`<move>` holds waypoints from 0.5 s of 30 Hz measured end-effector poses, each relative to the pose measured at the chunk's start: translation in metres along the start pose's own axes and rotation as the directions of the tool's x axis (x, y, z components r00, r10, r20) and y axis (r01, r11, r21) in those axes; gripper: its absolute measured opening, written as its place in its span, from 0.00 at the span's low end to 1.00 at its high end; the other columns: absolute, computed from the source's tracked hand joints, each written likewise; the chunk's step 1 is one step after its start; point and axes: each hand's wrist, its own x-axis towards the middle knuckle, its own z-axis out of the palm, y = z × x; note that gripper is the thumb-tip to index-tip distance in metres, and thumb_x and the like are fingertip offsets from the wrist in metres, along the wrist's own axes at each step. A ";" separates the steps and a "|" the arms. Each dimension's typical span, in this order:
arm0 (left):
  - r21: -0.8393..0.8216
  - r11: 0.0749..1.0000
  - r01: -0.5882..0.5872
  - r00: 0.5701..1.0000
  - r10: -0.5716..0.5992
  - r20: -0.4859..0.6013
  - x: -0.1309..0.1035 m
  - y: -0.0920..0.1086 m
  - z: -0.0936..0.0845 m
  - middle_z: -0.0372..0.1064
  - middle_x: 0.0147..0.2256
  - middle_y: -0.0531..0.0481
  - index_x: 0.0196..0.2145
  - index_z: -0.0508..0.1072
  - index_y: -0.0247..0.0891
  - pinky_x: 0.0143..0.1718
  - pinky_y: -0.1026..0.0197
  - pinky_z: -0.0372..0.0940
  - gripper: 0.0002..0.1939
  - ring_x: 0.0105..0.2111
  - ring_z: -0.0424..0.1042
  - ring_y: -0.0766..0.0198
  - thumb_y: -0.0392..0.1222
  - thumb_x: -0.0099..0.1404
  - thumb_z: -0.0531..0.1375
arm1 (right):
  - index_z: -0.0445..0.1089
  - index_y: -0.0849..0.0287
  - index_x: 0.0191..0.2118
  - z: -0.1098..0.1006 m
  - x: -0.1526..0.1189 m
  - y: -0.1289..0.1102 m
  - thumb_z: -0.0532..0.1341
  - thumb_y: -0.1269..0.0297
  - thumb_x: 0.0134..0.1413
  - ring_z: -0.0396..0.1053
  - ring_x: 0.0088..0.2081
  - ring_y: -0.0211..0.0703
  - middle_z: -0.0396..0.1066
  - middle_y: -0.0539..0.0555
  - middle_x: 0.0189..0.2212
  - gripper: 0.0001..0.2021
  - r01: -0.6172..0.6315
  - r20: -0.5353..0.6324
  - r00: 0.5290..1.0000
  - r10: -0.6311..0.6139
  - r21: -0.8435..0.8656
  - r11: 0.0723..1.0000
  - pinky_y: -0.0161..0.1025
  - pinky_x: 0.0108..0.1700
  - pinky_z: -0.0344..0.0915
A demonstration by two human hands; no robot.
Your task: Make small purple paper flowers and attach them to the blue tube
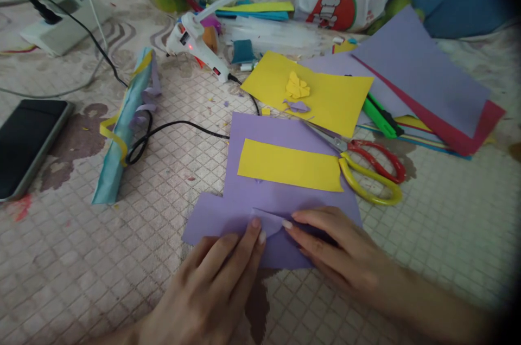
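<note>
A small folded piece of purple paper (269, 221) lies over a larger purple sheet (293, 198). My left hand (222, 280) presses the piece's left side with fingertips and thumb held close together. At its right corner, my right hand (345, 255) pinches it between thumb and finger. Just beyond the hands, a yellow paper strip (288, 166) rests on the purple sheet. Scissors (372, 168) with one red and one yellow handle lie to its right, their blades partly over the sheet.
A glue gun (203, 46) with a lit red light stands at the back, its black cord trailing across the cloth. Left are a ribbon-wrapped blue paper roll (122, 133), a phone (30, 144) and a power strip (57, 25). A green cutter (380, 114) and coloured sheets (423, 68) lie right.
</note>
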 end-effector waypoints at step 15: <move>0.021 1.000 0.021 0.999 -0.021 0.024 -0.002 0.003 0.001 0.60 0.57 0.43 0.56 0.64 0.31 0.46 0.55 0.59 0.23 0.48 0.63 0.55 0.34 0.64 0.46 | 0.66 0.67 0.51 -0.001 0.010 0.001 0.52 0.77 0.58 0.64 0.48 0.46 0.68 0.62 0.44 0.16 -0.017 0.042 0.999 0.016 0.013 1.000 0.44 0.49 0.67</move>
